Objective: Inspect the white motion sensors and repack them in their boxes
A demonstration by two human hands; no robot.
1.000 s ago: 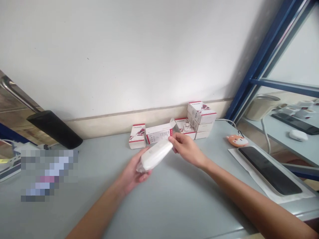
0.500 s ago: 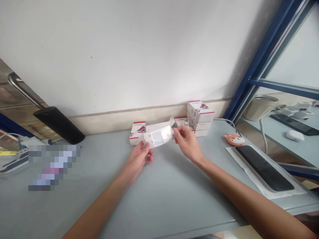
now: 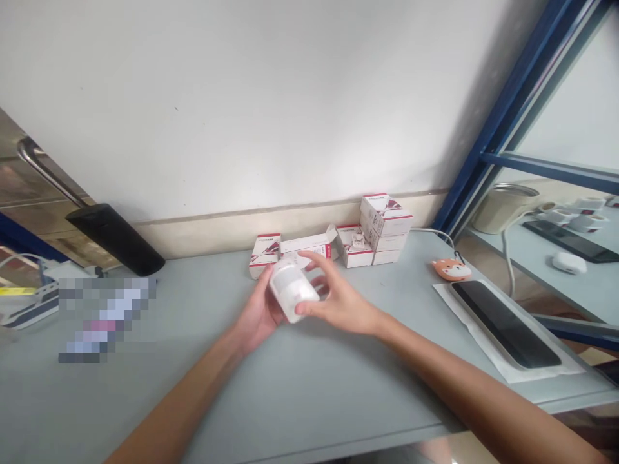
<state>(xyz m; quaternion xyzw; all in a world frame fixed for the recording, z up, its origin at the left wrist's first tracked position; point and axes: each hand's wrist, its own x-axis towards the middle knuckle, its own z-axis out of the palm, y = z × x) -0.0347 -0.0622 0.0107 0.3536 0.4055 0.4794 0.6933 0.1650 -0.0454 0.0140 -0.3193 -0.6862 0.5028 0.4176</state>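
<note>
White device (image 3: pixel 297 298) is held in front of the open carton (image 3: pixel 307 246). Left hand (image 3: pixel 258 316) is clamped on it; right hand (image 3: pixel 351 306) spans it, thumb touching, finger pressure undeterminable. Judged light, stiff, slick; best held by side edges.

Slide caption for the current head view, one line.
Left hand and right hand hold a white device above a grey table, boxes behind.

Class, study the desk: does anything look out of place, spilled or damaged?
One box stands out: its flap sticks up at the right end, while the neighbouring boxes look shut. At left, a blocky patch hides whatever lies there. I see no spill, and no clear damage to the white device.
</note>
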